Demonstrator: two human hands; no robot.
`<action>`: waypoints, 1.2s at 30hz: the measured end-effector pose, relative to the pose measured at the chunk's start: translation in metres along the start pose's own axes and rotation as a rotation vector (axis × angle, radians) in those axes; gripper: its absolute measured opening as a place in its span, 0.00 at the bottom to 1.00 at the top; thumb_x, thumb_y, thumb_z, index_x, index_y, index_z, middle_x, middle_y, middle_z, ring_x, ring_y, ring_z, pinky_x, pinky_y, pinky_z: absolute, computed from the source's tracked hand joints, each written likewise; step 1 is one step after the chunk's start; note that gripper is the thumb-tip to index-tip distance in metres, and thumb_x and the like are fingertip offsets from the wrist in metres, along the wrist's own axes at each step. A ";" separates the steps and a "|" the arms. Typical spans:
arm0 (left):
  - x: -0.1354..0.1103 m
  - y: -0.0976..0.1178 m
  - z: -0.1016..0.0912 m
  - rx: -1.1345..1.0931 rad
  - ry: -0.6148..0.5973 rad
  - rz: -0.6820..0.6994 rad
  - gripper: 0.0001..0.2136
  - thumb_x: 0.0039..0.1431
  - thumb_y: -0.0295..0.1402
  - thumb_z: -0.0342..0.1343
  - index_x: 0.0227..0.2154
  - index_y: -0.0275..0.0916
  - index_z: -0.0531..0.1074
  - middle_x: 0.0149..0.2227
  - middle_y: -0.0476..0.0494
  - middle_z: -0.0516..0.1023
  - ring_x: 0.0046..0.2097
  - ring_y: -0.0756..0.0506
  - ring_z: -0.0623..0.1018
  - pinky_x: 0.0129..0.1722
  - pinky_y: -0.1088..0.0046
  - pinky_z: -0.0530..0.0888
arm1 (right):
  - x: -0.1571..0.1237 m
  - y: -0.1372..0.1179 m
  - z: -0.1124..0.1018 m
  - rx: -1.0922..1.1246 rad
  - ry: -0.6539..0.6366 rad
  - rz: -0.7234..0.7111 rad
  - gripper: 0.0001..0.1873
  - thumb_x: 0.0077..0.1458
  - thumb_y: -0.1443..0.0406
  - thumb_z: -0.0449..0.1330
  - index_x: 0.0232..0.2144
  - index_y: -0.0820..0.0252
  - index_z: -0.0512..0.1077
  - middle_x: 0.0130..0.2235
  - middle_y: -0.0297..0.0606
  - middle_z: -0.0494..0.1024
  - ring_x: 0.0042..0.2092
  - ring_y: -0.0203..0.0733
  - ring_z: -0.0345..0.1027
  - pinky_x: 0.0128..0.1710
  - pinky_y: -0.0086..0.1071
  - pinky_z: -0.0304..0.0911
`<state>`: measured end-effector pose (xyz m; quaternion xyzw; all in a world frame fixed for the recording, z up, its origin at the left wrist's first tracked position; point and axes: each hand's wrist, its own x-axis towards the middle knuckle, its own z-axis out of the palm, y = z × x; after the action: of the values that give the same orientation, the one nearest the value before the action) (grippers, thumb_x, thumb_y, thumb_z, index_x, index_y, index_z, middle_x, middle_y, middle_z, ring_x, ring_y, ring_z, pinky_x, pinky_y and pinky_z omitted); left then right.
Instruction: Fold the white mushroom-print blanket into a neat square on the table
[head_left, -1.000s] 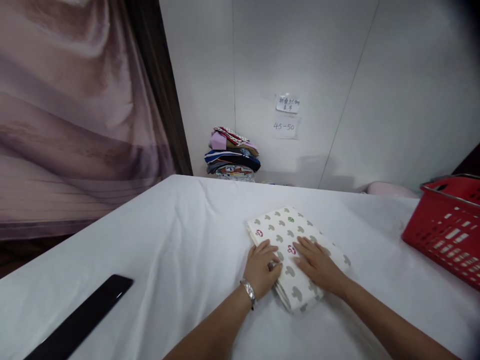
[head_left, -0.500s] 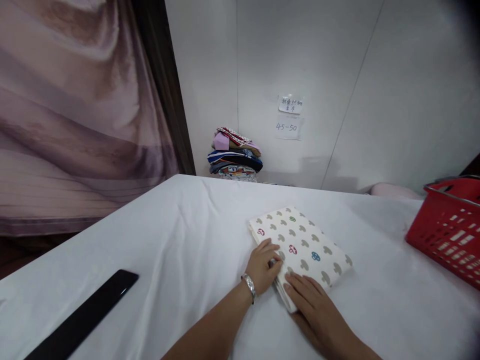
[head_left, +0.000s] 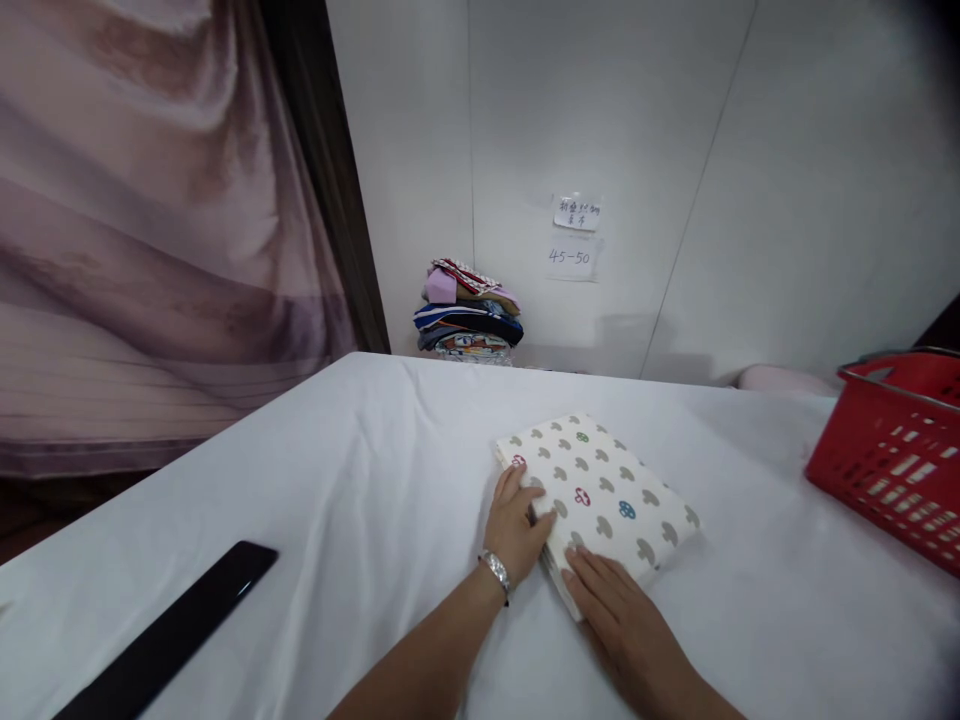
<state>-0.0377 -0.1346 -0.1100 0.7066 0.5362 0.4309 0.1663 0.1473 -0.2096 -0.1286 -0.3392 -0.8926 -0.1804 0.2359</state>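
A folded cream cloth [head_left: 592,465] printed with grey, red, green and blue mushrooms lies at an angle on the white-covered table. At its left edge rests my left hand [head_left: 517,525], with a silver bracelet on the wrist. Its fingertips lie on the top layer and the thumb is spread apart from them. My right hand [head_left: 619,620] is flat on the near corner, fingers stretched out over the fabric. Several folded layers show along the edge between the two hands. Neither hand is wrapped around the cloth.
To the right stands a red plastic basket [head_left: 892,450] with a metal handle. A long black flat object [head_left: 172,630] lies at the left front. Behind the table's far edge rises a stack of folded fabrics [head_left: 469,315]. Paper notes [head_left: 574,258] hang on the wall; a curtain [head_left: 165,230] hangs left.
My left hand has slid a little up along the cloth's left edge, and its fingers are straighter. My right hand stays on the near corner. The view has shifted slightly.
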 end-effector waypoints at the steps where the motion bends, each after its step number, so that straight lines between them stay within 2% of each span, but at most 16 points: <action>1: 0.000 -0.001 -0.001 -0.003 0.026 -0.035 0.15 0.48 0.31 0.57 0.41 0.40 0.71 0.59 0.42 0.59 0.62 0.39 0.54 0.59 0.56 0.56 | 0.000 0.000 -0.002 0.003 0.012 -0.011 0.27 0.55 0.74 0.48 0.57 0.59 0.58 0.56 0.42 0.65 0.59 0.43 0.55 0.53 0.40 0.61; 5: 0.004 -0.001 -0.006 -0.061 0.056 -0.252 0.26 0.50 0.36 0.56 0.53 0.38 0.60 0.57 0.38 0.60 0.55 0.41 0.65 0.54 0.64 0.64 | 0.001 -0.002 -0.009 0.047 0.042 -0.007 0.24 0.55 0.73 0.50 0.54 0.57 0.62 0.54 0.42 0.69 0.57 0.44 0.59 0.52 0.41 0.61; 8: 0.008 0.003 -0.011 -0.083 -0.024 -0.381 0.29 0.50 0.38 0.56 0.56 0.39 0.56 0.52 0.38 0.66 0.47 0.42 0.72 0.47 0.67 0.68 | 0.004 -0.004 -0.013 0.054 0.018 0.057 0.20 0.55 0.71 0.51 0.51 0.57 0.66 0.52 0.45 0.70 0.53 0.46 0.63 0.49 0.43 0.63; 11: 0.011 0.006 -0.012 -0.071 -0.083 -0.449 0.31 0.49 0.38 0.57 0.56 0.41 0.55 0.50 0.40 0.69 0.47 0.42 0.72 0.47 0.68 0.67 | 0.008 -0.006 -0.012 0.058 0.019 0.102 0.21 0.54 0.72 0.50 0.50 0.58 0.66 0.48 0.46 0.72 0.48 0.46 0.66 0.46 0.42 0.64; 16: 0.013 0.006 -0.007 -0.029 -0.085 -0.439 0.33 0.48 0.35 0.56 0.58 0.41 0.53 0.54 0.39 0.66 0.53 0.41 0.68 0.50 0.68 0.64 | 0.010 -0.003 -0.009 0.085 0.059 0.075 0.22 0.53 0.74 0.49 0.50 0.61 0.66 0.44 0.45 0.74 0.44 0.44 0.67 0.44 0.39 0.65; 21: 0.014 0.002 -0.004 -0.004 -0.090 -0.434 0.33 0.49 0.35 0.55 0.59 0.41 0.53 0.53 0.39 0.67 0.52 0.41 0.68 0.49 0.68 0.64 | 0.011 -0.003 -0.009 0.113 0.122 0.059 0.18 0.54 0.74 0.49 0.47 0.63 0.67 0.42 0.45 0.74 0.43 0.43 0.67 0.43 0.37 0.66; 24: 0.016 -0.001 -0.005 -0.026 -0.080 -0.423 0.33 0.49 0.35 0.56 0.58 0.40 0.53 0.53 0.38 0.67 0.53 0.41 0.68 0.50 0.68 0.64 | 0.012 -0.007 -0.012 0.151 0.139 0.069 0.17 0.55 0.74 0.49 0.46 0.61 0.67 0.40 0.43 0.75 0.40 0.42 0.68 0.40 0.37 0.67; 26: 0.017 -0.003 -0.005 -0.051 -0.081 -0.443 0.33 0.48 0.35 0.57 0.58 0.39 0.53 0.52 0.39 0.68 0.53 0.42 0.68 0.50 0.69 0.64 | 0.014 -0.009 -0.018 0.183 0.129 0.090 0.18 0.55 0.74 0.48 0.47 0.59 0.67 0.40 0.43 0.75 0.39 0.42 0.68 0.39 0.38 0.67; 28: 0.020 -0.004 -0.006 -0.081 -0.088 -0.473 0.33 0.47 0.35 0.58 0.57 0.39 0.53 0.50 0.40 0.70 0.51 0.43 0.70 0.49 0.70 0.65 | 0.017 -0.008 -0.029 0.264 0.062 0.102 0.17 0.56 0.71 0.49 0.47 0.58 0.67 0.41 0.43 0.74 0.40 0.43 0.68 0.39 0.38 0.67; 30: 0.023 -0.005 -0.007 -0.115 -0.097 -0.508 0.32 0.47 0.35 0.59 0.56 0.39 0.54 0.48 0.40 0.72 0.48 0.44 0.73 0.48 0.70 0.66 | 0.020 0.000 -0.041 0.401 -0.043 0.123 0.14 0.56 0.67 0.51 0.45 0.57 0.68 0.42 0.42 0.74 0.42 0.42 0.68 0.40 0.36 0.67; 32: 0.026 -0.005 -0.006 -0.155 -0.097 -0.558 0.32 0.47 0.35 0.59 0.55 0.37 0.54 0.46 0.40 0.74 0.46 0.44 0.74 0.46 0.70 0.67 | 0.024 0.017 -0.051 0.489 -0.092 0.198 0.13 0.57 0.64 0.51 0.43 0.54 0.69 0.43 0.39 0.74 0.44 0.41 0.67 0.42 0.35 0.66; 36: 0.031 -0.001 -0.005 -0.272 -0.091 -0.692 0.33 0.47 0.36 0.60 0.55 0.36 0.53 0.47 0.37 0.73 0.45 0.44 0.75 0.39 0.72 0.72 | 0.026 0.076 -0.048 0.323 -0.027 0.487 0.17 0.58 0.59 0.48 0.44 0.56 0.71 0.49 0.43 0.72 0.50 0.47 0.64 0.50 0.45 0.60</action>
<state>-0.0400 -0.1074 -0.0945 0.4733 0.6734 0.3845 0.4179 0.1974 -0.1657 -0.0625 -0.5040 -0.8051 0.0304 0.3112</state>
